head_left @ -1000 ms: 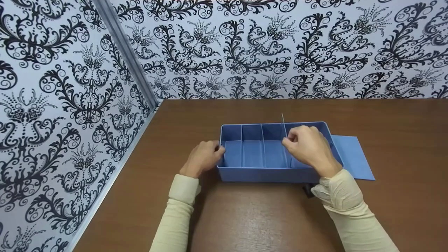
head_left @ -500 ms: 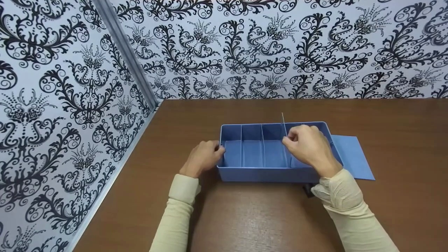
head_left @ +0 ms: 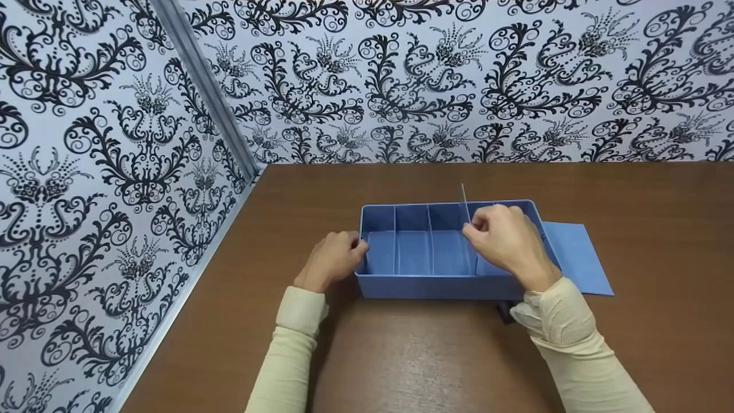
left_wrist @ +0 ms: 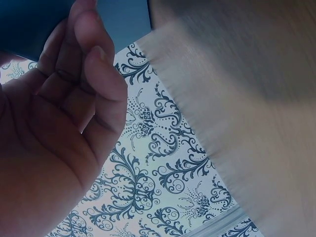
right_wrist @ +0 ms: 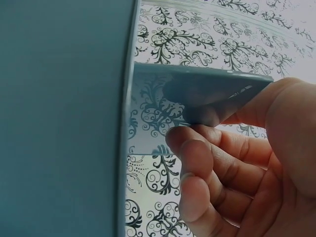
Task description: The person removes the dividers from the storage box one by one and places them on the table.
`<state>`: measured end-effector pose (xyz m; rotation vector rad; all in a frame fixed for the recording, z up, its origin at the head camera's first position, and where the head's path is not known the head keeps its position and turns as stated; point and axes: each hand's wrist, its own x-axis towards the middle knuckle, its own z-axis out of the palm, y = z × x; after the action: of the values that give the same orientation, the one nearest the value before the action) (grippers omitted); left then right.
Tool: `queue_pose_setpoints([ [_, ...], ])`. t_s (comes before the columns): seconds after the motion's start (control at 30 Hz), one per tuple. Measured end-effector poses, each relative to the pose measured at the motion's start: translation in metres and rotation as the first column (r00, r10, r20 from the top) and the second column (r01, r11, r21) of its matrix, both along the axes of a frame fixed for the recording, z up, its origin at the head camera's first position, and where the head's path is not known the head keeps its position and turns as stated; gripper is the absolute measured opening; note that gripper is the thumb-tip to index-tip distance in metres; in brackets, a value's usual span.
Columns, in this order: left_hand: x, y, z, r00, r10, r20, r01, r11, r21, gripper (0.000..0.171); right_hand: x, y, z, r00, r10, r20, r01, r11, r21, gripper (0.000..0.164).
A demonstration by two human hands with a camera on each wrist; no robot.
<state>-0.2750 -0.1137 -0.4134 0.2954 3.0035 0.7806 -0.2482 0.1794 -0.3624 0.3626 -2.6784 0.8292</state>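
Observation:
A blue plastic box with several compartments stands on the brown table. My left hand grips its left end wall, thumb over the rim; in the left wrist view the curled fingers of that hand lie against the blue wall. Above the right part of the box, my right hand pinches a thin divider, whose far corner stands above the back rim. The right wrist view shows this divider as translucent, held between thumb and forefinger, beside the box wall. Its lower part is hidden in the box.
Two more dividers, a left one and a middle one, sit upright inside the box. A flat blue sheet lies on the table to its right. Patterned walls border the table behind and at left.
The pinched divider's far corner has risen very slightly. Both hands and the box have otherwise stayed in place.

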Motion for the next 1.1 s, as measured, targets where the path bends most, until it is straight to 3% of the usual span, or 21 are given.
queue_pose_setpoints([
  [0.47, 0.0002, -0.0002, -0.0007, 1.000, 0.010, 0.022, -0.010, 1.000, 0.000, 0.024, 0.0001, 0.0013, 0.0015, 1.000, 0.003, -0.012, -0.003, 0.999, -0.032, 0.020],
  [0.67, -0.0008, 0.0003, -0.0004, 1.000, 0.013, 0.013, -0.013, 1.000, -0.005, 0.024, -0.0001, 0.0017, 0.0022, 1.000, 0.004, -0.016, -0.004, 0.999, -0.032, 0.020],
  [0.9, -0.0023, 0.0006, -0.0014, 0.999, -0.008, -0.048, 0.007, 1.000, -0.016, 0.024, 0.0013, 0.0019, 0.0033, 0.999, 0.007, -0.034, -0.009, 0.999, -0.046, 0.022],
  [1.1, -0.0019, 0.0003, -0.0017, 0.999, -0.007, -0.039, 0.006, 1.000, -0.017, 0.024, 0.0014, 0.0020, 0.0043, 0.999, 0.007, -0.035, -0.008, 0.999, -0.049, 0.019],
])
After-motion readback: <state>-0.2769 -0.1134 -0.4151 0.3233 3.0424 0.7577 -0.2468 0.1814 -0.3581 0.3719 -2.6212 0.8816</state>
